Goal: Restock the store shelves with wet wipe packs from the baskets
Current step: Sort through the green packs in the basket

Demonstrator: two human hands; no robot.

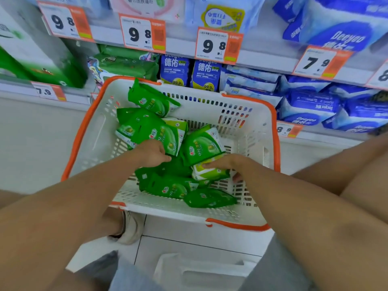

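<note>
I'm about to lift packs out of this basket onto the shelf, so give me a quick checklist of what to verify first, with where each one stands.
1. Right hand has a pack: ok, its fingers wrap a light green pack.
2. Left hand has a pack: cannot tell, it rests on the green packs, grip hidden.
3. Basket stocked: ok, many green packs inside.
4. Basket close to the shelf: ok, it sits right in front of the lower shelf.
5. Matching spot on the shelf: ok, green packs on shelf sit just behind the basket.
6. Free space there: cannot tell, the basket rim blocks the view.
</note>
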